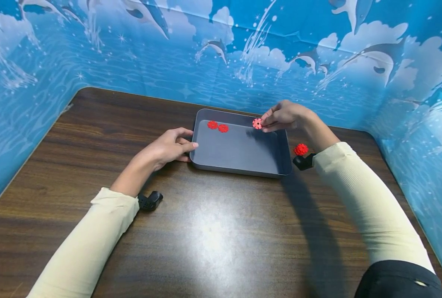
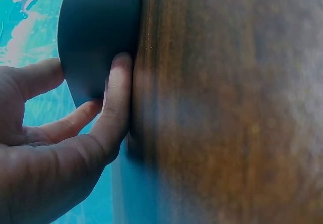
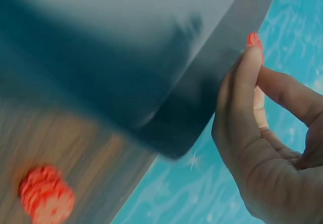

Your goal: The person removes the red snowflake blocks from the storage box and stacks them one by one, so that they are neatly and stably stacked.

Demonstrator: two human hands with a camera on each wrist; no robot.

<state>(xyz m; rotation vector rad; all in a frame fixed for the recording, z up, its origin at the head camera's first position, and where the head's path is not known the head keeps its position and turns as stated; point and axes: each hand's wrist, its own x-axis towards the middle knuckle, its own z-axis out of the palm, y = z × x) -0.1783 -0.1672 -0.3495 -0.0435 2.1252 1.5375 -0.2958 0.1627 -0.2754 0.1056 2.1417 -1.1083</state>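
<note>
A grey rectangular tray (image 1: pixel 239 149) lies on the wooden table. My left hand (image 1: pixel 170 147) grips its left side, thumb at the rim and fingers against the outer wall (image 2: pixel 96 32). Over the tray's back right part, my right hand (image 1: pixel 282 116) pinches a red notched disc (image 1: pixel 257 123) between thumb and fingers. In the right wrist view most of that disc (image 3: pixel 254 40) is hidden by the fingertips. Two more red discs (image 1: pixel 218 126) lie side by side in the tray's back left part.
A small pile of red discs (image 1: pixel 301 149) sits on the table right of the tray, beside the black right wrist camera (image 1: pixel 303 161). A blue dolphin-print sheet (image 1: pixel 213 62) stands behind the table (image 1: pixel 161 248) and along its sides.
</note>
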